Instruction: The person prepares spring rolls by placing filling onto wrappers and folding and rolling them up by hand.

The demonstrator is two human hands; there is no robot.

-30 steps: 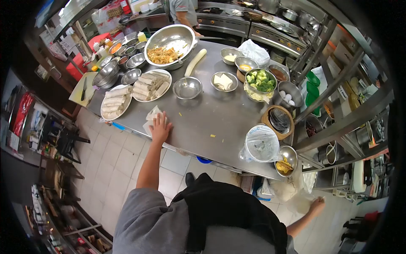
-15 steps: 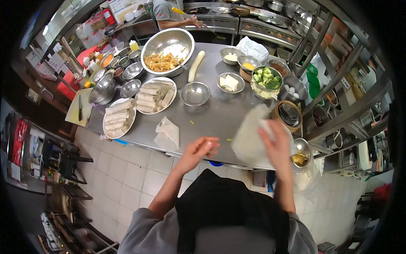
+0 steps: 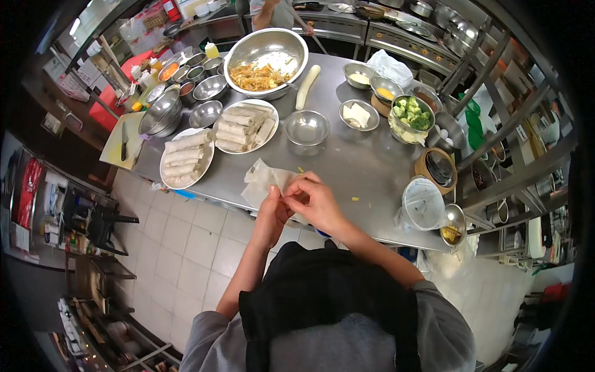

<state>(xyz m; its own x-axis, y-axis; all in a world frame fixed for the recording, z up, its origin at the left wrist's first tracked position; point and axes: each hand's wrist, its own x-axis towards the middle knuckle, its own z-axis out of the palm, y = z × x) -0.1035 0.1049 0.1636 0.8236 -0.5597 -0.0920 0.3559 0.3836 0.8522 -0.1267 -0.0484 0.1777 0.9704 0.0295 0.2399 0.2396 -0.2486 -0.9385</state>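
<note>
Both hands meet near the front edge of the steel table. My left hand is closed, thumb up, at the lower edge of a thin whitish wrapper sheet. Fingertips of my right hand pinch at the sheet's right side, touching my left fingers. Part of the sheet is hidden behind the hands. Beyond it, pale rolls lie on two white plates, the left plate and the upper plate. A small metal bowl stands past my right hand.
A large bowl of shredded filling and a long white vegetable are farther back. Right are a broccoli bowl, a steamer basket and a plastic-lined tub. A knife lies left. A co-worker stands behind the table.
My right hand has moved left from the tub and the large sheet it had there. My left hand has come to the folded wrapper, and both hands now meet there.
</note>
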